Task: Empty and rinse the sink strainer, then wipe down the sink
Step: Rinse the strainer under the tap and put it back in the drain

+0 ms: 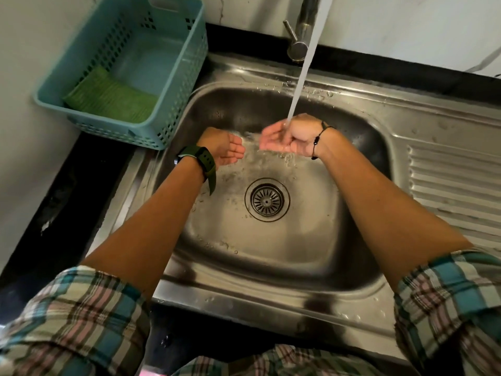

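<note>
Over at ten o'clock my teal basket (173,77) sits on the black counter (67,191), a green scouring pad (111,100) lying in its near end. Moving in, my left hand (226,146) hangs over the sink basin (271,256), palm up, fingers loosely spread, holding nothing, a dark green watch (202,161) on that wrist. Dead centre, at about six o'clock from my hands, the sink strainer (267,199) is seated in the drain, wet steel all round it. Up at twelve, the tap (303,25) is running and the stream of water (301,71) lands straight in my right hand (287,138), cupped and open, empty apart from water, a black cord bracelet (317,143) at the wrist. Out at three o'clock, the ribbed drainboard (455,180) is beaded with drops.
</note>
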